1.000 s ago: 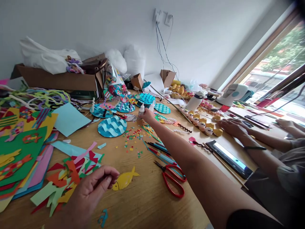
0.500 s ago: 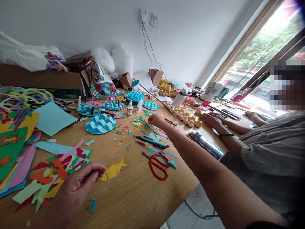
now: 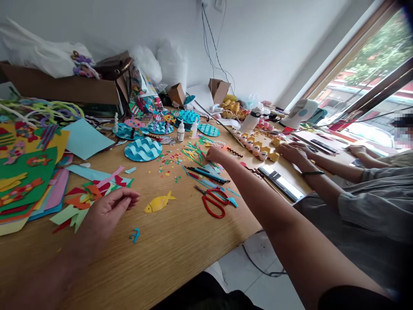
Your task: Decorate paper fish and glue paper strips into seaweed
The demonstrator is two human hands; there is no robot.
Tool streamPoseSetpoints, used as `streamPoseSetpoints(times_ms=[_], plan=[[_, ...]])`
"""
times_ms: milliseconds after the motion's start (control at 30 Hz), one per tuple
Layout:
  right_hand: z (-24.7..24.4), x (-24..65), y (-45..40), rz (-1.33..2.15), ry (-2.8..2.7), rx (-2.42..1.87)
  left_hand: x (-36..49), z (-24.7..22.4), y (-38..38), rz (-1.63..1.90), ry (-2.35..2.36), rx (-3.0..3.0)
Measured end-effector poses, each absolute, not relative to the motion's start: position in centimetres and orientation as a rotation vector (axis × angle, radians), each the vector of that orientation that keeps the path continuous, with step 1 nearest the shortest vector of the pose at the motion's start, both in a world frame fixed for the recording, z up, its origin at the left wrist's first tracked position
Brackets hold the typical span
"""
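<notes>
Near the yellow fish (image 3: 159, 204), left hand (image 3: 112, 207) half-curled, empty; right hand (image 3: 215, 154), grip unclear; bottle label (image 3: 180, 137) illegible.

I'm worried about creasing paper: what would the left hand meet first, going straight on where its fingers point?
Likely the yellow paper fish, just beyond the fingertips of the left hand, though its height is unclear and it might pass above.

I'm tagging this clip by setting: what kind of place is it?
Probably a craft workshop or classroom: the wooden table holds red-handled scissors, a yellow paper fish and a glue-type bottle.
</notes>
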State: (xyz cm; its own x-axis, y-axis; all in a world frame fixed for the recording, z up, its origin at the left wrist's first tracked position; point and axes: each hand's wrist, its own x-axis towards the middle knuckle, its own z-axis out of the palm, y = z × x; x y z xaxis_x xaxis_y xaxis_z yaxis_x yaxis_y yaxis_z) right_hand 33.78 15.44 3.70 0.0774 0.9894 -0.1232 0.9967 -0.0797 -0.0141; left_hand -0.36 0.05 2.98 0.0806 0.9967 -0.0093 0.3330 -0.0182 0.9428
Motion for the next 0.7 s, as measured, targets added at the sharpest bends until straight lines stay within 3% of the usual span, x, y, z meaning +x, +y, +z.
streamPoseSetpoints(times_ms=[433, 700], plan=[[4.7, 34.4, 13.2, -0.077, 2.237, 2.334, -0.1, 2.6, 0.1, 0.957, 1.359, 1.490], [5.0, 34.6, 12.6, -0.323, 2.344, 2.370, -0.1, 3.2, -0.4, 0.944, 1.330, 1.531]])
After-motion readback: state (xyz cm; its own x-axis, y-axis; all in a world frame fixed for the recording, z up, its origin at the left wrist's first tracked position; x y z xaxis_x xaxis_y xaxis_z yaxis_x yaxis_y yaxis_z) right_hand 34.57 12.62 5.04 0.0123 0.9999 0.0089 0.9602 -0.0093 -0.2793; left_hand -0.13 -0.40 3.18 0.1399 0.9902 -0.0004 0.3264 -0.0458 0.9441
